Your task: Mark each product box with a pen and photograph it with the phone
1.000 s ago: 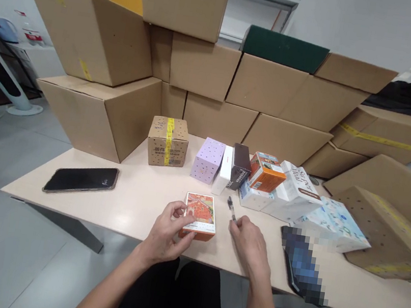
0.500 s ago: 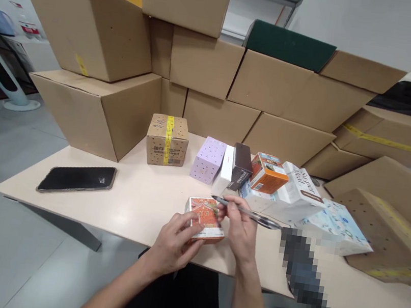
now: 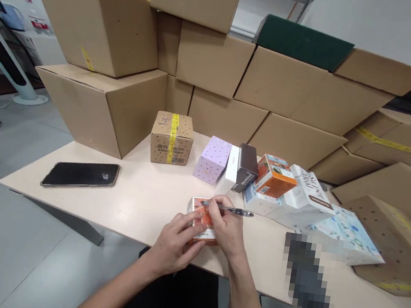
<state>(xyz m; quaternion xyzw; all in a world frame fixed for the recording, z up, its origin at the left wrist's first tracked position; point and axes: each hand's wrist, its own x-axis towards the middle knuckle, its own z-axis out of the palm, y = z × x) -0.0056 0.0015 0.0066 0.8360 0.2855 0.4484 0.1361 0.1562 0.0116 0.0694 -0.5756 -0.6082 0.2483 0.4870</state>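
Observation:
At the table's near edge, a small orange-and-white box (image 3: 206,219) lies under both hands. My left hand (image 3: 180,238) grips its left and near sides, fingers curled over the top. In my right hand (image 3: 228,225) is a pen (image 3: 233,210), held in a writing grip. Its tip points left, at the upper part of the box's top face; whether it touches is hard to tell. My right fingers cover the right side of the box. Just beyond stand a lilac dotted box (image 3: 212,160), a white box (image 3: 230,170) and a dark brown box (image 3: 247,166).
A phone (image 3: 81,175) lies at the table's left. Behind it stands a taped carton (image 3: 171,139). An orange box (image 3: 276,177) rests among white and blue boxes at the right, near a pixelated dark patch (image 3: 310,278). Large cartons (image 3: 215,60) wall the back.
My right hand has moved left and lower over the orange-and-white box, bringing the pen onto or near its top. The left hand keeps its hold. The view has shifted slightly.

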